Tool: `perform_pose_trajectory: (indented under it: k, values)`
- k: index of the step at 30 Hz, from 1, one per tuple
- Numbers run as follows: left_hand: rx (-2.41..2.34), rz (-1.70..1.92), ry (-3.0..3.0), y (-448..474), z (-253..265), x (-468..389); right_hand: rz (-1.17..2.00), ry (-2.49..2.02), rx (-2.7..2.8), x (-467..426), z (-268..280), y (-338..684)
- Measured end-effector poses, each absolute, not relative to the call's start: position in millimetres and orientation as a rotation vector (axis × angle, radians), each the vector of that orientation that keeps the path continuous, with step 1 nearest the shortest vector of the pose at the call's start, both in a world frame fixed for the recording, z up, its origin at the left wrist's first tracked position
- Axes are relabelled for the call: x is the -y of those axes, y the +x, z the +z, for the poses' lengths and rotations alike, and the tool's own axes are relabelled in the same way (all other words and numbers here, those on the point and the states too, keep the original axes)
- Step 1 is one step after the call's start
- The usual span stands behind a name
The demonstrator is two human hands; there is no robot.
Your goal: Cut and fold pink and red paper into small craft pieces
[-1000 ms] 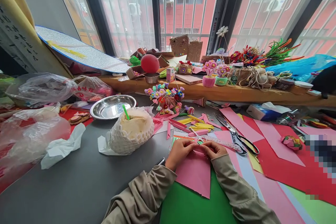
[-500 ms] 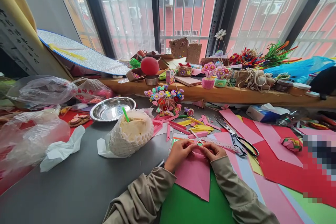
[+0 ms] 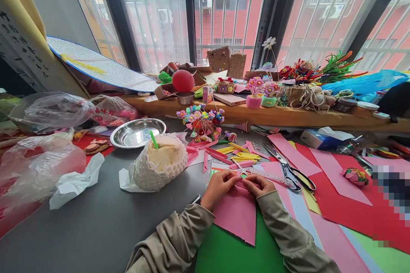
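A sheet of pink paper (image 3: 236, 216) lies in front of me, its wide end toward me. At its far edge my left hand (image 3: 219, 187) pinches the paper between thumb and fingers. My right hand (image 3: 260, 185) pinches the same edge from the other side, its fingertips close to the left ones. The fingers hide most of that edge. Beneath is a green sheet (image 3: 237, 254). Just beyond my fingertips lie small scissors (image 3: 237, 165), their handles partly covered. Folded yellow paper strips (image 3: 248, 155) and pink paper strips (image 3: 218, 155) lie farther back.
Large black-handled scissors (image 3: 287, 168) rest right of my hands, near red paper (image 3: 341, 204). To the left stand a netted coconut (image 3: 160, 164) with a green straw and a steel dish (image 3: 137, 133). A flower bunch (image 3: 201, 121) stands behind, below the cluttered wooden ledge (image 3: 211, 111).
My right hand has shifted very slightly to the left along the paper's edge. Otherwise the scene stays the same.
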State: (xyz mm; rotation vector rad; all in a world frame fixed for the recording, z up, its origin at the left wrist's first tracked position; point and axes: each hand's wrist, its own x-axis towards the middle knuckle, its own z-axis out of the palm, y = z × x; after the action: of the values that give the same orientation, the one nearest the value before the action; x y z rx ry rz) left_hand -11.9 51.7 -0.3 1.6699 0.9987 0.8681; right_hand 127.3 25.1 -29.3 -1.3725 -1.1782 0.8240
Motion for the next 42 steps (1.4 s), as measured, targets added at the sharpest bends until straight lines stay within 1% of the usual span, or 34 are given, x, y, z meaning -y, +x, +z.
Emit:
perform_pose_trajectory:
  k: [9,20,26,32,37,42]
  values:
    - [-1.011,0.871,1.763,-12.7,-2.4,-53.1,0.840,-1.381,1.184,-24.6,-29.1,127.0]
    - [-1.039,0.866,1.812,-13.2,-1.5,-53.4,0.788,-1.403,1.204,-25.1,-29.1,127.1]
    - [-1.032,0.848,1.714,-13.1,-0.5,-51.8,0.781,-1.430,1.208,-23.4,-27.5,126.6]
    - [-1.043,0.867,1.747,-12.7,-1.1,-52.5,0.868,-1.436,1.146,-22.9,-27.2,125.4]
    - [-1.042,0.857,1.790,-12.9,-2.0,-53.4,0.818,-1.406,1.158,-23.7,-27.4,125.2]
    - [-1.024,0.877,1.675,-12.2,-0.7,-52.6,0.756,-1.421,1.163,-24.5,-27.0,126.9]
